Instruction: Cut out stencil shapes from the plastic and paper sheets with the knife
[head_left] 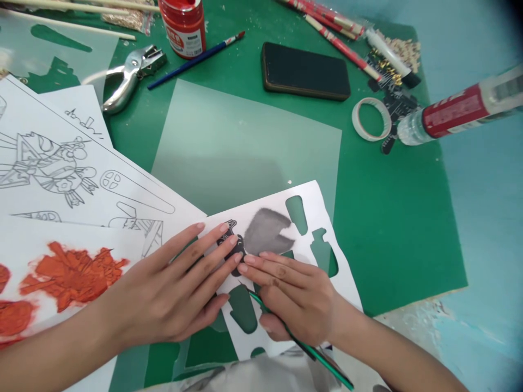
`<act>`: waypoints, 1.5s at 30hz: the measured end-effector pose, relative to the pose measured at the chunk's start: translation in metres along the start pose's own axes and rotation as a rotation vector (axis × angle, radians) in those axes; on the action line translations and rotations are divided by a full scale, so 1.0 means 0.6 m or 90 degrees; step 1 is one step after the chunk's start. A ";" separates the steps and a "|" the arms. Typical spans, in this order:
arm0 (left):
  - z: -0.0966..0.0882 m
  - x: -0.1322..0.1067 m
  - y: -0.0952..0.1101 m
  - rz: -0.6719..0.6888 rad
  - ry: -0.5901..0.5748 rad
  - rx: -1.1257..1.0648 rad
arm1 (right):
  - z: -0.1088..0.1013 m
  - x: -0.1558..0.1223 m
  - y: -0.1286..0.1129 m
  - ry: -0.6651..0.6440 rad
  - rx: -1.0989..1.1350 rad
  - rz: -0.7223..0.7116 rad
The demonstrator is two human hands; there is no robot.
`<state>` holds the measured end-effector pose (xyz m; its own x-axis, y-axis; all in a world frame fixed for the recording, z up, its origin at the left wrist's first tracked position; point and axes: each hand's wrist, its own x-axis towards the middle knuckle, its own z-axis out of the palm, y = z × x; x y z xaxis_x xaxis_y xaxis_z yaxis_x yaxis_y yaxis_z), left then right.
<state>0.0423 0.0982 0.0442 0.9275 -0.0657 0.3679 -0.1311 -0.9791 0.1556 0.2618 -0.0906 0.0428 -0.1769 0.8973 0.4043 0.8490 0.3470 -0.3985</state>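
My left hand (180, 288) lies flat with fingers stretched out, its fingertips on a small black paper cutout (236, 247) with fine pale lines. My right hand (300, 291) holds a slim green pen-like tool (327, 367) under its palm, the thin tip pointing up and left. Its index and middle fingertips press at the lower right side of the black cutout, close to the left fingertips. Under both hands is a white sheet (302, 188) with several cut-out holes and a grey shaded patch (267, 231).
A translucent sheet (245, 141) lies on the green mat (400, 228). Around it are line drawings (122, 163), a hole punch (131, 73), red paint jar (183, 27), paintbrush (196, 60), phone (305, 71), tape roll (371, 120) and bottle (453, 111). Orange-painted paper (77, 275) sits left.
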 end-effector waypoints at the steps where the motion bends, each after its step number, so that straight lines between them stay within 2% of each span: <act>1: 0.000 0.001 0.000 0.003 -0.001 0.001 | 0.000 0.001 0.000 0.002 -0.002 -0.001; 19: 0.003 -0.001 -0.002 0.002 0.009 -0.048 | 0.001 0.003 -0.001 0.019 0.004 0.005; 22: 0.003 0.000 -0.001 -0.006 0.011 -0.060 | -0.013 0.013 -0.010 0.049 0.060 0.051; 25: 0.004 -0.001 -0.001 -0.012 0.018 -0.064 | -0.027 0.027 -0.018 0.091 0.057 0.150; 28: 0.004 -0.003 -0.002 -0.008 0.017 -0.064 | -0.027 0.039 -0.019 0.054 0.015 0.220; 32: 0.006 -0.002 -0.002 -0.012 0.015 -0.068 | -0.007 0.042 -0.011 0.002 -0.014 0.220; 45: 0.006 -0.003 -0.001 -0.016 0.011 -0.069 | 0.008 0.035 -0.013 0.006 -0.068 0.191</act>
<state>0.0423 0.0982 0.0401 0.9251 -0.0372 0.3778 -0.1456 -0.9539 0.2625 0.2492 -0.0732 0.0504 0.0935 0.9523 0.2904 0.9101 0.0365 -0.4128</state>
